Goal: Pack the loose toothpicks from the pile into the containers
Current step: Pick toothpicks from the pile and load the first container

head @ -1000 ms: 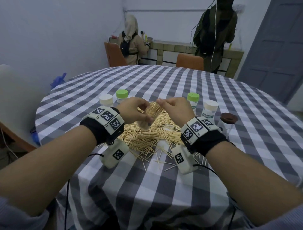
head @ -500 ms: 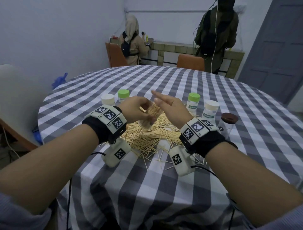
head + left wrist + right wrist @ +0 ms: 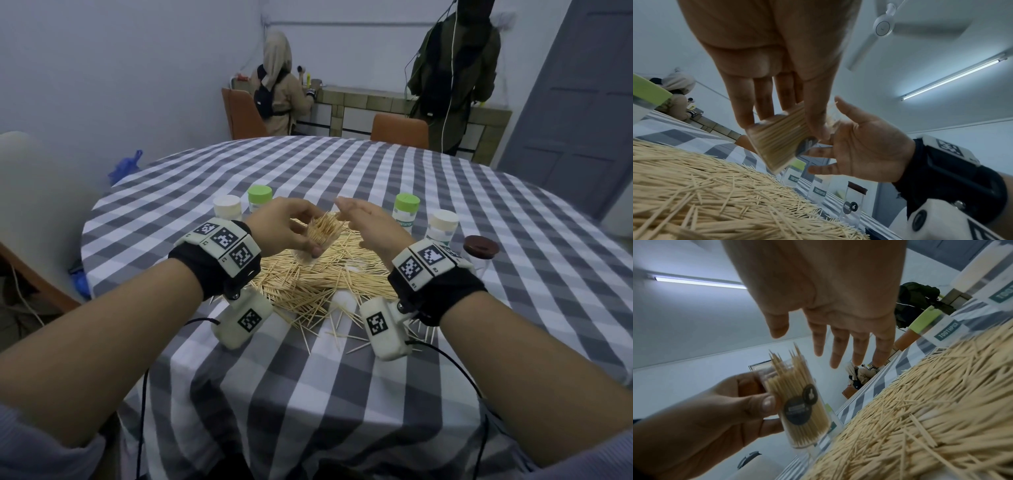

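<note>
A big pile of loose toothpicks (image 3: 322, 277) lies on the checked tablecloth (image 3: 342, 394). My left hand (image 3: 284, 231) grips a clear container (image 3: 317, 240) (image 3: 799, 408) above the pile; it is tilted, uncapped and packed with toothpicks whose tips stick out of its mouth. My right hand (image 3: 368, 228) (image 3: 830, 340) hovers just right of that mouth with straight, spread fingers and holds nothing. In the left wrist view the container (image 3: 779, 139) is blurred, with my left fingers (image 3: 764, 100) round it.
Capped containers stand around the pile: a white-capped one (image 3: 226, 207) and a green-capped one (image 3: 259, 198) at the back left, a green-capped one (image 3: 406, 209), a white-capped one (image 3: 442, 224) and a brown-capped jar (image 3: 481, 250) on the right. Two people are at a counter beyond the table.
My right hand was pinching toothpicks at the container's mouth; it has let go, straightened its fingers and drawn slightly away. My left hand keeps holding the container.
</note>
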